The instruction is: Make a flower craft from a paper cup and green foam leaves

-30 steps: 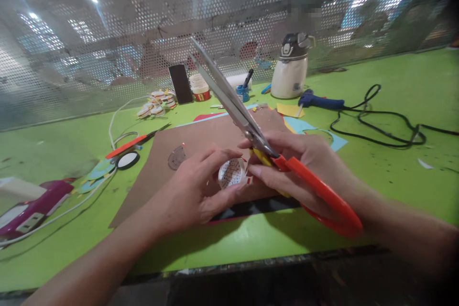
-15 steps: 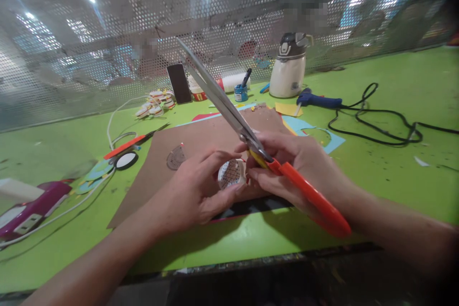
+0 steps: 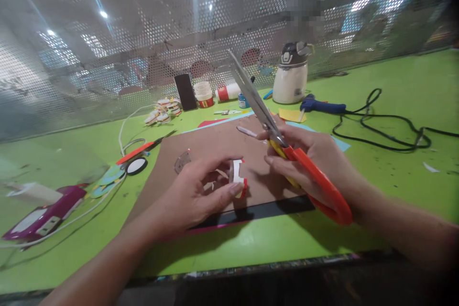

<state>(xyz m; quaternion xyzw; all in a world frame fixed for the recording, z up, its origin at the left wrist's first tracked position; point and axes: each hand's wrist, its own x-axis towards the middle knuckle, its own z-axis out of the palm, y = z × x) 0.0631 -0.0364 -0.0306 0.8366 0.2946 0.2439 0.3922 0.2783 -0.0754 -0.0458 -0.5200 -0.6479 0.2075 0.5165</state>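
Observation:
Between the thumb and fingers of my left hand (image 3: 199, 189) is a small round white piece with red edging (image 3: 238, 172), turned so that its side faces right. My right hand (image 3: 308, 158) grips red-handled scissors (image 3: 319, 179), their blades pointing up and to the far left, well above the work surface. The blades look closed or nearly so. A brown sheet (image 3: 211, 138) lies under both hands. On it, a clear protractor (image 3: 182, 160) rests left of my left hand and a pen (image 3: 251, 132) lies beyond, partly behind the scissors.
A purple power strip (image 3: 46, 220), black tape roll (image 3: 136, 167) and second scissors (image 3: 134, 152) lie left. At the back stand a phone (image 3: 185, 92), jars (image 3: 204, 94) and a bottle (image 3: 291, 76). A blue glue gun (image 3: 322, 105) with a looping black cord lies right.
My right hand has drawn away to the right from the white piece, carrying the scissors. The piece has turned in my left hand, from its patterned face to its side.

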